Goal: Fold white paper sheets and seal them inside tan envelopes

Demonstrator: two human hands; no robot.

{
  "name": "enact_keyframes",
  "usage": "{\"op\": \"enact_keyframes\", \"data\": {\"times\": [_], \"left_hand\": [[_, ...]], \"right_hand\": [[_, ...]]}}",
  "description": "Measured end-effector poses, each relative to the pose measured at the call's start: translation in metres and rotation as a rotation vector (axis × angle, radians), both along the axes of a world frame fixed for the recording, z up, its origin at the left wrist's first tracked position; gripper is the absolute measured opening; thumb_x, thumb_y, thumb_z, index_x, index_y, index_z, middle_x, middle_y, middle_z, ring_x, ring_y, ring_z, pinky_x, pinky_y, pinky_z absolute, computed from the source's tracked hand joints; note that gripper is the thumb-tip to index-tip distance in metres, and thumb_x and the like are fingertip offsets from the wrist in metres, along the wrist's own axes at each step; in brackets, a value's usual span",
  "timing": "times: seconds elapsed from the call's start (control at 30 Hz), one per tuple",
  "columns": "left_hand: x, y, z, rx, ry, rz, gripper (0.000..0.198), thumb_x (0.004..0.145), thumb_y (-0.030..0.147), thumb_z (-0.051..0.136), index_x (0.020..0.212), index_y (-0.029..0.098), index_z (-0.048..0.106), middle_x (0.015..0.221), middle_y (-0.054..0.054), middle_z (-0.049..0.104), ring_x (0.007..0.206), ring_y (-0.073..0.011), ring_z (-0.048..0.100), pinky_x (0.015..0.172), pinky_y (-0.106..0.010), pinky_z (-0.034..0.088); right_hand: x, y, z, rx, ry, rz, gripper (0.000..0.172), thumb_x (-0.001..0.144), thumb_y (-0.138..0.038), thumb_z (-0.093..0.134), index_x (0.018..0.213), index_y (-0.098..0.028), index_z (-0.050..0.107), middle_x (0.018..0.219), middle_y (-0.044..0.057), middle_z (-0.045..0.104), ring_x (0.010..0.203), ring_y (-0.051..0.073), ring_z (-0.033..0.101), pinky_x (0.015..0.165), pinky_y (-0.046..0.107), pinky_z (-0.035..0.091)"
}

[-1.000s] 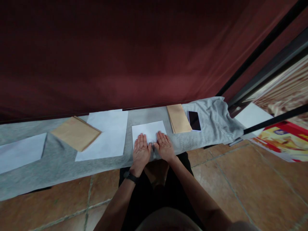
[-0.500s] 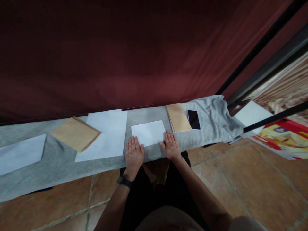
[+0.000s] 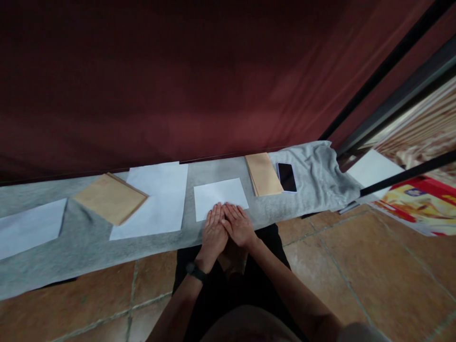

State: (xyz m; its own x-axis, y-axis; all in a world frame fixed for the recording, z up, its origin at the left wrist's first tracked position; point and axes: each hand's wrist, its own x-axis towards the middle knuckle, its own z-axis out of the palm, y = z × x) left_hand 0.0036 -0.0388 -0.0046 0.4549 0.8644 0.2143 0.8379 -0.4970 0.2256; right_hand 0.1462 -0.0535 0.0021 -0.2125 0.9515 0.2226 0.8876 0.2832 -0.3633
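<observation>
A white sheet of paper (image 3: 218,192) lies flat on the grey cloth in front of me. My left hand (image 3: 214,231) rests flat with its fingertips on the sheet's near edge, the fingers stretched out. Beside it, touching at the thumb and fingers, my right hand (image 3: 238,224) also lies flat across the near edge. Neither hand grasps anything. Just right of the sheet is a stack of brown envelopes (image 3: 264,175). To the left, larger white sheets (image 3: 167,199) lie partly under another brown envelope stack (image 3: 110,197).
Grey cloth (image 3: 107,251) covers the long narrow surface. A phone (image 3: 287,177) lies right of the envelopes. More white paper (image 3: 32,228) is at the far left. A dark red curtain (image 3: 160,95) hangs behind. Black poles (image 3: 384,71) and a colourful box (image 3: 423,204) stand at the right.
Both hands have slid inward from the sheet's two near corners to meet at the middle of its near edge. The sheet has barely moved.
</observation>
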Motion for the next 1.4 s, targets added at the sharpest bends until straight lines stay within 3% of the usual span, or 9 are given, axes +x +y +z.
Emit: {"op": "enact_keyframes", "data": {"times": [0.33, 0.7, 0.87, 1.03, 1.17, 1.4], "left_hand": [[-0.029, -0.006, 0.002, 0.025, -0.003, 0.160, 0.061, 0.104, 0.032, 0.034, 0.156, 0.002, 0.034, 0.162, -0.023, 0.036, 0.154, -0.0310, 0.029, 0.124, -0.052, 0.030], [-0.044, -0.007, 0.003, 0.073, -0.037, 0.253, 0.061, 0.104, 0.034, 0.034, 0.155, 0.001, 0.037, 0.158, -0.026, 0.041, 0.152, -0.0337, 0.033, 0.122, -0.057, 0.032], [-0.030, 0.006, 0.010, 0.067, -0.077, 0.245, 0.057, 0.103, 0.030, 0.034, 0.153, 0.004, 0.042, 0.157, -0.022, 0.045, 0.154, -0.0317, 0.030, 0.125, -0.056, 0.028], [0.001, 0.031, 0.012, -0.039, -0.031, 0.115, 0.057, 0.103, 0.024, 0.029, 0.156, 0.003, 0.036, 0.163, -0.020, 0.036, 0.157, -0.0280, 0.023, 0.126, -0.051, 0.029], [0.009, 0.047, 0.004, -0.104, 0.030, 0.110, 0.058, 0.100, 0.017, 0.029, 0.156, 0.004, 0.035, 0.165, -0.019, 0.032, 0.157, -0.0261, 0.022, 0.127, -0.049, 0.026], [-0.006, 0.051, 0.002, -0.052, 0.011, 0.181, 0.060, 0.103, 0.028, 0.030, 0.156, 0.000, 0.033, 0.165, -0.022, 0.032, 0.156, -0.0289, 0.024, 0.127, -0.050, 0.025]], "right_hand": [[0.031, -0.013, -0.011, 0.096, -0.085, -0.124, 0.061, 0.108, -0.043, 0.039, 0.158, -0.008, 0.036, 0.161, 0.017, 0.041, 0.150, 0.028, 0.039, 0.125, 0.048, 0.030], [0.043, -0.016, -0.003, 0.045, -0.088, -0.230, 0.053, 0.108, -0.038, 0.039, 0.153, -0.011, 0.046, 0.156, 0.016, 0.048, 0.147, 0.030, 0.043, 0.123, 0.051, 0.031], [0.031, 0.005, 0.010, -0.021, 0.006, -0.309, 0.052, 0.109, -0.038, 0.033, 0.147, -0.010, 0.055, 0.153, 0.015, 0.053, 0.145, 0.030, 0.046, 0.123, 0.051, 0.031], [0.001, 0.037, 0.019, -0.034, 0.071, -0.082, 0.052, 0.110, -0.037, 0.029, 0.154, -0.015, 0.045, 0.160, 0.012, 0.044, 0.151, 0.024, 0.038, 0.123, 0.047, 0.034], [-0.011, 0.050, 0.013, -0.051, 0.038, -0.029, 0.051, 0.109, -0.034, 0.032, 0.156, -0.015, 0.042, 0.158, 0.013, 0.047, 0.150, 0.022, 0.040, 0.124, 0.047, 0.033], [0.003, 0.046, -0.002, -0.007, -0.041, -0.150, 0.057, 0.109, -0.041, 0.034, 0.158, -0.011, 0.038, 0.163, 0.015, 0.038, 0.152, 0.027, 0.035, 0.126, 0.049, 0.026]]}}
